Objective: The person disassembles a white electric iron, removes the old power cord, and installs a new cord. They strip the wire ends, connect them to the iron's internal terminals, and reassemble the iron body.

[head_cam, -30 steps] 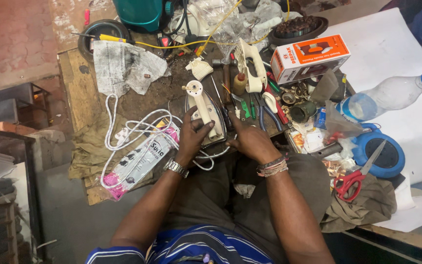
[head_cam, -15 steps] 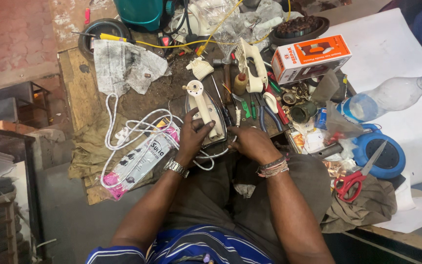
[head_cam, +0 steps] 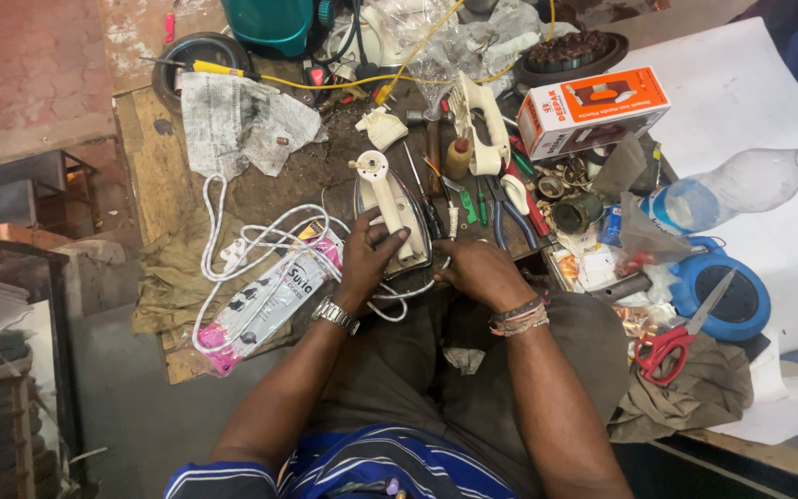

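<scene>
A clothes iron with a cream handle and metal soleplate lies on the cluttered workbench in front of me. My left hand, with a metal wristwatch, grips the near end of the iron's handle. My right hand, with bracelets at the wrist, is closed at the iron's rear edge; what its fingers hold is hidden. A white power cord loops from the iron toward the left.
A plastic-wrapped package lies left of my hand. Screwdrivers and pliers, a second cream iron handle, an orange-and-white box, a plastic bottle, a blue round case and red-handled scissors crowd the right side.
Both hands stay at the near end of the iron; the right hand has shifted only slightly. Nothing else moved.
</scene>
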